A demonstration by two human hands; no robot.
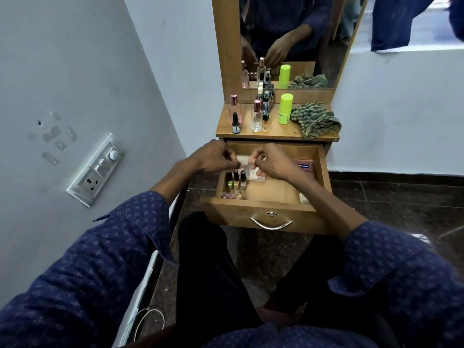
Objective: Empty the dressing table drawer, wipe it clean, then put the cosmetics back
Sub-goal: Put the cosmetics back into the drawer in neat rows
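At the far left a switch plate (pixel 96 169) sits on the wall, well apart from the work. The left hand (pixel 213 156) reaches into the open drawer (pixel 266 208), its fingers curled and pinching the left edge of a small pale packet (pixel 244 163); the right hand (pixel 273 163) pinches the same packet from the other side, so both grip it together above a flat pale box (pixel 256 177). Below the left hand three small bottles (pixel 236 182) lie side by side in the drawer's left front corner. To the right, a dark red tin (pixel 305 167) rests against the drawer's right wall, and something pale (pixel 303 198) shows at the front right corner. On the tabletop (pixel 276 133) stand roughly seven bottles (pixel 257 119) in a cluster, then one bright green stick (pixel 285 109), then one striped cloth (pixel 315 120). With the cloth set down and a few cosmetics lying neatly in the drawer, this looks like the putting-back step, though it could be the emptying. Next, the packet needs setting flat, then the tabletop bottles moved over.
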